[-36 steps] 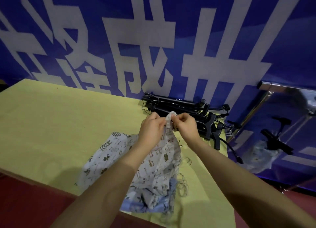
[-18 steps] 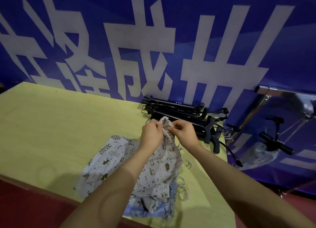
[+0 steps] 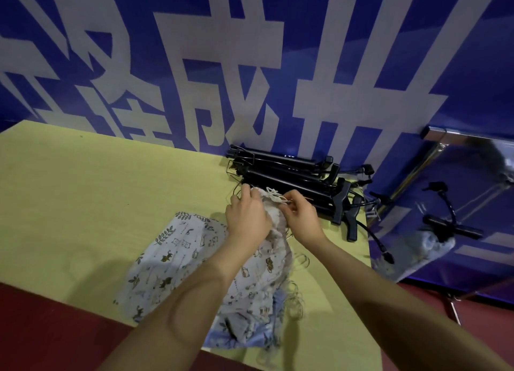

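On a yellow-green tabletop (image 3: pixel 83 190) before a blue banner (image 3: pixel 222 64), two hands work at the bunched top of a printed cloth (image 3: pixel 189 248).

The left hand (image 3: pixel 247 217) grips the gathered upper edge of the cloth with curled fingers. Just beside it, the right hand (image 3: pixel 301 217) pinches the white cord (image 3: pixel 274 196) at that edge. The rest of the cloth trails toward the near edge of the tabletop, lying over a light blue fabric (image 3: pixel 250 340), with thin wire loops (image 3: pixel 296 301) at its right side. A pile of black hangers (image 3: pixel 289 173) lies just behind the hands against the banner. A metal rack (image 3: pixel 434 153) stands off the right end.
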Motion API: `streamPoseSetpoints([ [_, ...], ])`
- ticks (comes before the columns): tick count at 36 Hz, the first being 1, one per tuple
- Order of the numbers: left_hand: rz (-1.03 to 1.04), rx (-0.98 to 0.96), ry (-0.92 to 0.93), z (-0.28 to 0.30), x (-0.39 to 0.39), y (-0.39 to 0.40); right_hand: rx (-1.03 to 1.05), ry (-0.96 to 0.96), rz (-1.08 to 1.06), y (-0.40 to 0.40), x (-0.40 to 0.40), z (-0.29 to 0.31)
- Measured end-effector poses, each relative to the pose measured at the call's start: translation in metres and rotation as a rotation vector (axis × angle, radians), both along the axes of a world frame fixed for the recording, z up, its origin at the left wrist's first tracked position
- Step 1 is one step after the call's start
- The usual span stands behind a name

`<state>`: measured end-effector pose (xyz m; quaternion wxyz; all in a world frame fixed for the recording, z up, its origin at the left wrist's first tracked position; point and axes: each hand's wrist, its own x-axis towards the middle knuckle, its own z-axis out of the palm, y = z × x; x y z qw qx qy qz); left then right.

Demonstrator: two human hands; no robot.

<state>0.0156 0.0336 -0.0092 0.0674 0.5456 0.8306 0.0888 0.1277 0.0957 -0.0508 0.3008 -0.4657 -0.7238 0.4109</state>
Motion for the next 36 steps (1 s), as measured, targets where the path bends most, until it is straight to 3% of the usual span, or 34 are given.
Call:
streamPoseSetpoints([
  [8, -0.042, -0.217, -0.051, 0.000, 0.008, 0.009, 0.073, -0.025, -0.066, 0.020, 0.003, 0.000],
  [18, -0.037, -0.297, 0.132, -0.011, 0.000, 0.015, -0.162, 0.062, -0.124, 0.032, 0.033, -0.033],
  [26, -0.045, -0.187, 0.019, -0.035, 0.001, 0.020, -0.065, -0.509, 0.123, 0.041, 0.045, -0.077],
  [32, -0.015, -0.221, -0.047, -0.047, 0.004, 0.026, -0.047, -0.656, 0.217, 0.042, 0.037, -0.097],
  [36, -0.001, -0.271, -0.040, -0.049, 0.004, 0.031, -0.034, -0.621, 0.202, 0.046, 0.033, -0.104],
])
